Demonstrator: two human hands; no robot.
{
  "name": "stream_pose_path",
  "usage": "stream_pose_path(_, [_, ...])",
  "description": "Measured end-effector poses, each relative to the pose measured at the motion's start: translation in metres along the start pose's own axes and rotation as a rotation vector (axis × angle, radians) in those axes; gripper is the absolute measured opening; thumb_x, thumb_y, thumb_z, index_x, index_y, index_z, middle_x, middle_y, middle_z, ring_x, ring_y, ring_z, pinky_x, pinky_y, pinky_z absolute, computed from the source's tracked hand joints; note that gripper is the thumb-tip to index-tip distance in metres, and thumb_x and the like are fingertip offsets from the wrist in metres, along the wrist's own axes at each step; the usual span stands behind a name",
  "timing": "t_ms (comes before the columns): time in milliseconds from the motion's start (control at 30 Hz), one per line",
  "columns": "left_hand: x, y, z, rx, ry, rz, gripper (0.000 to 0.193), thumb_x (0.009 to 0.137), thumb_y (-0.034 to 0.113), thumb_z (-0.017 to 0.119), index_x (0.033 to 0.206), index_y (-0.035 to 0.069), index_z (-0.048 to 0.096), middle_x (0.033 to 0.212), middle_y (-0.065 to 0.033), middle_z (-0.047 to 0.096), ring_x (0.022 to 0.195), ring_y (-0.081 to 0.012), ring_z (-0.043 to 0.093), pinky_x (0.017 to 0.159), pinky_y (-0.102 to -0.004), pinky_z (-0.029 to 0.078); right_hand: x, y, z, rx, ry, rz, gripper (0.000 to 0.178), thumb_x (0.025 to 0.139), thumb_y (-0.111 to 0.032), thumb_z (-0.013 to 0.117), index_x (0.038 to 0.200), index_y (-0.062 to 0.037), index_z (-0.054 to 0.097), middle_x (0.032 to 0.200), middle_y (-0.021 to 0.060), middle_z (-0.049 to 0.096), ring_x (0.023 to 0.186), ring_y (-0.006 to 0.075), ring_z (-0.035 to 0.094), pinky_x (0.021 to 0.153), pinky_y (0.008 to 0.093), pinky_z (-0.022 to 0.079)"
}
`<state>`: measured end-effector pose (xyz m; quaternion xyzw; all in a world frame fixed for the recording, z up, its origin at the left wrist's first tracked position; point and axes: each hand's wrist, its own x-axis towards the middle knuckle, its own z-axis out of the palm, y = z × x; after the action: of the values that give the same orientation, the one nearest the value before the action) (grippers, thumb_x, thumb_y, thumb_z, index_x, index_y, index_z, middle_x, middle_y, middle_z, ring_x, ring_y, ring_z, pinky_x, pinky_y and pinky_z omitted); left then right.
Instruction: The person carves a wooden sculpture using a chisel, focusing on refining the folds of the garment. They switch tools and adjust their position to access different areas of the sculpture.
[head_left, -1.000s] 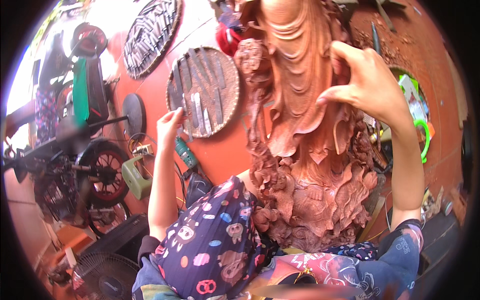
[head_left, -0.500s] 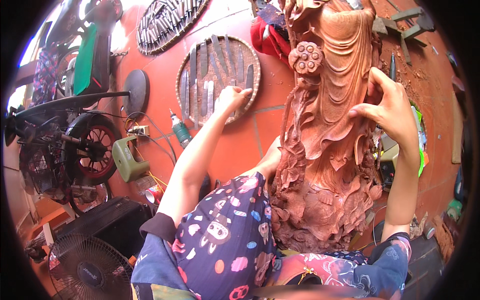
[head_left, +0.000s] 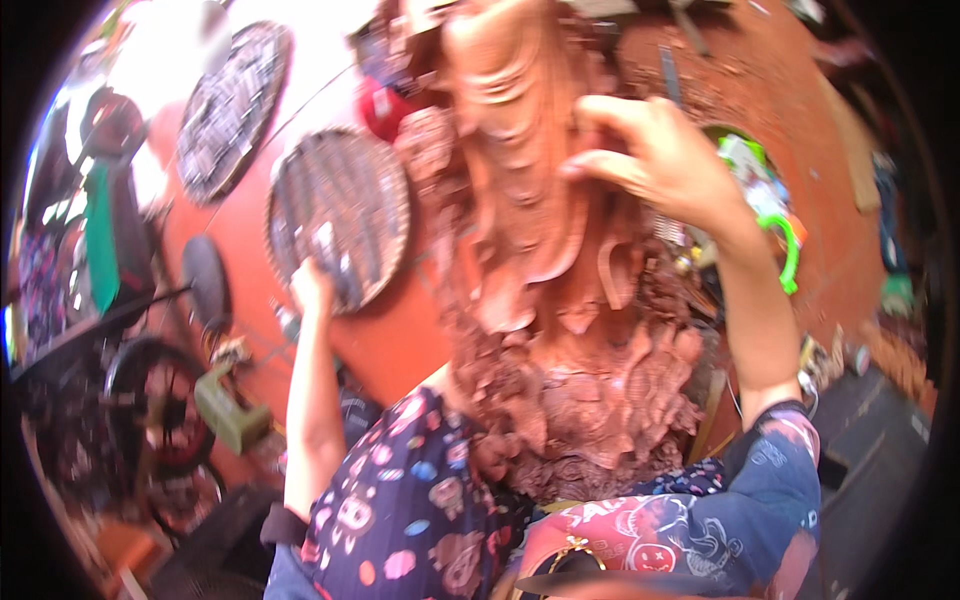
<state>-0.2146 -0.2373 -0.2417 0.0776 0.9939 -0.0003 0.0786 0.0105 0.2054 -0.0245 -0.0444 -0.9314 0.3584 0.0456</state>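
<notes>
A carved reddish-brown wooden statue [head_left: 520,200] with draped folds extends in front of me, its rough, leafy base close to my lap. Beside the upper robe is my right hand [head_left: 665,165], its thumb and forefinger curved apart with no object visible between them. My left hand [head_left: 312,288] reaches out to the near rim of a round woven tray [head_left: 403,225]. Long flat metal tools [head_left: 335,205] lie in that tray. Motion smears my left fingers, so whether they hold one of the tools is unclear.
Another round tray [head_left: 235,110] of metal pieces sits farther left. A motorbike wheel [head_left: 160,405] and an olive-green plastic object [head_left: 232,408] are at the left. Right of the statue stands a container with bright green items [head_left: 785,255]; wood chips litter the tiled floor [head_left: 790,150].
The view has swung right, shifting the scene leftward and blurring it. My left hand has drawn back from over the tray to its near rim. My right hand stays beside the statue, fingers still curved apart.
</notes>
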Motion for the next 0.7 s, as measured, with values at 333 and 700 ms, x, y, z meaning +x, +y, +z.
stream_pose_path(333, [0.005, -0.021, -0.044, 0.093, 0.006, -0.051, 0.026, 0.075, 0.024, 0.073, 0.086, 0.001, 0.073, 0.081, -0.0209, 0.071, 0.082, -0.0358, 0.070, 0.081, -0.0428, 0.054, -0.007, -0.012, -0.024, 0.127, 0.355, -0.116, 0.024, 0.086, -0.031, 0.070, 0.091, -0.0079, 0.069, 0.066, 0.0148, 0.062, 0.063, 0.0319, 0.064, 0.060, 0.0422, 0.051])
stream_pose_path(700, [-0.135, 0.184, -0.278, -1.200, -0.416, 0.462, 0.016, 0.089, 0.015, 0.068, 0.096, 0.003, 0.062, 0.070, -0.0019, 0.065, 0.046, 0.0003, 0.045, 0.039, -0.0153, 0.029, 0.002, -0.045, -0.005, -0.394, 0.708, -0.695, 0.026, 0.091, -0.016, 0.055, 0.111, -0.0302, 0.065, 0.091, -0.0010, 0.056, 0.066, 0.0134, 0.063, 0.048, 0.0250, 0.052])
